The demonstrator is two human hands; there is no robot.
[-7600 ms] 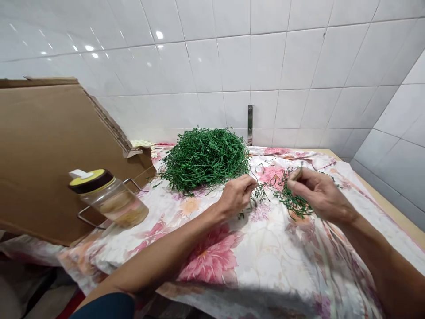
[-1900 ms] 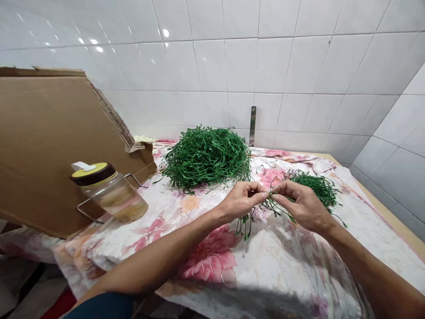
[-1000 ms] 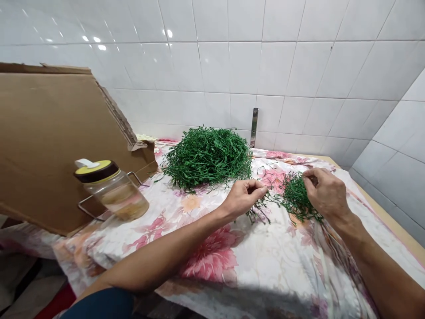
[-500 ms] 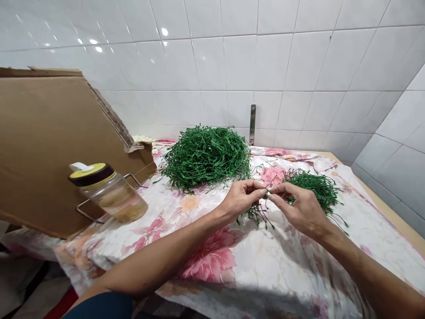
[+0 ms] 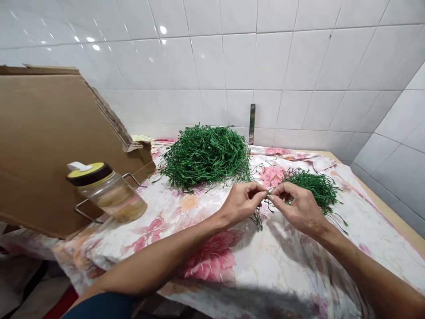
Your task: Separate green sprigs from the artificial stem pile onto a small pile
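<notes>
- Where our bare forearms reach across it, the glossy floral cloth (image 5: pixel 212 261) lies rumpled, pink blooms on white.
- Our left hand (image 5: pixel 244 204) and right hand (image 5: pixel 297 207) meet fingertip to fingertip. Each pinches the same thin green stems (image 5: pixel 258 219), a wiry tuft dangling under the left thumb just above the cloth.
- Just beyond the right hand lies a small heap (image 5: pixel 317 186) of similar strands, low and bristly.
- At left, a clear round jar (image 5: pixel 109 199) with a yellow lid (image 5: pixel 84 170) leans in a wire holder (image 5: pixel 132 178) against a brown corrugated cardboard sheet (image 5: pixel 40 141).
- Farther back sits the big tangled mound (image 5: pixel 206 155), in front of shiny white square wall tiles (image 5: pixel 299 66).
</notes>
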